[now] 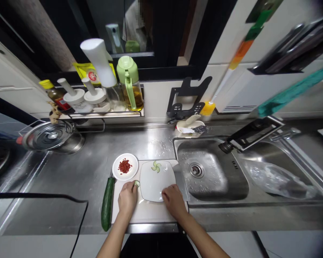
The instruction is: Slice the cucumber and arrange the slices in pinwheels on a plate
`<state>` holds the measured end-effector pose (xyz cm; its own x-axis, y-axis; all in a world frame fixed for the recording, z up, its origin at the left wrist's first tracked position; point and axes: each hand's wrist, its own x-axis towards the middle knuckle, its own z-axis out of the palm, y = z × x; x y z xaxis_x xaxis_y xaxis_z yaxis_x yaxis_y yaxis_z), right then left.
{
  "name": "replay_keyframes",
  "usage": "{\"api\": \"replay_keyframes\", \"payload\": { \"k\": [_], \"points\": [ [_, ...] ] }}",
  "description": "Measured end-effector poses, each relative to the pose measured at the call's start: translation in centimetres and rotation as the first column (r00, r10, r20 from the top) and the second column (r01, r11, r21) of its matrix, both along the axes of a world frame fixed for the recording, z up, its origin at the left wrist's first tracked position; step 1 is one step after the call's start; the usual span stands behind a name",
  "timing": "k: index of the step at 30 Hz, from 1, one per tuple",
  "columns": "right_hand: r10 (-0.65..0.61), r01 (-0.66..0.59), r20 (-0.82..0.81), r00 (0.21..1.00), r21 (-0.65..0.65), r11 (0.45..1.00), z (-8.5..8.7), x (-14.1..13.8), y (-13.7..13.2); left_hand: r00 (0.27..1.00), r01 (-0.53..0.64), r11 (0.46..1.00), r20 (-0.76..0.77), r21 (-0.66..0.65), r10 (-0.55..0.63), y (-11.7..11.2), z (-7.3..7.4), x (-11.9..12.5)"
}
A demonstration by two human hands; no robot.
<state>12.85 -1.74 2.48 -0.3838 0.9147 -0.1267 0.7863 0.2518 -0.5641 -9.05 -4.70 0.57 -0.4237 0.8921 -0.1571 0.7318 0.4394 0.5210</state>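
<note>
My left hand (127, 199) is closed at the left side of a square white plate (153, 188), with pale green cucumber slices (136, 183) at its fingertips. On the plate's far part, several thin cucumber slices (156, 166) form a pinwheel. My right hand (173, 201) is curled at the plate's near right corner; whatever its fingers hold, if anything, is hidden. The plate rests on a pale cutting board (148, 214). Left of it lies a cucumber (107, 204), beside a round white plate (132, 159) of chopped red pieces (125, 166).
A steel sink (215, 172) is at right, with a faucet (285, 134) and a plastic bag (280, 179). Behind at left are a lidded pot (72, 141) and a rack (118, 114) with an oil jug (129, 79). A black cable (56, 195) crosses the left side.
</note>
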Motion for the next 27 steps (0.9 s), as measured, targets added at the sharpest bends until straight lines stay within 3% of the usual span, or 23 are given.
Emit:
{"api": "replay_keyframes", "payload": {
  "k": [9,16,21,27],
  "points": [
    [-0.002,0.002,0.006,1.0,0.016,1.0,-0.2,-0.3,-0.5,0.997,-0.055,0.997,0.051,0.052,0.052,0.2,0.1,0.0],
    [-0.017,0.017,-0.124,0.992,-0.003,1.0,-0.1,-1.3,0.1,0.945,-0.099,0.994,0.317,0.05,0.078,-0.2,1.1,-0.1],
    [-0.092,0.073,-0.319,0.943,-0.07,0.995,0.0,-2.3,0.9,0.801,-0.037,0.996,0.598,0.081,-0.019,0.5,3.0,1.9],
    [-0.241,0.11,-0.407,0.881,-0.319,0.941,0.8,-2.0,2.1,0.588,0.026,1.0,0.808,0.014,-0.026,2.0,4.3,4.4]
  ]
}}
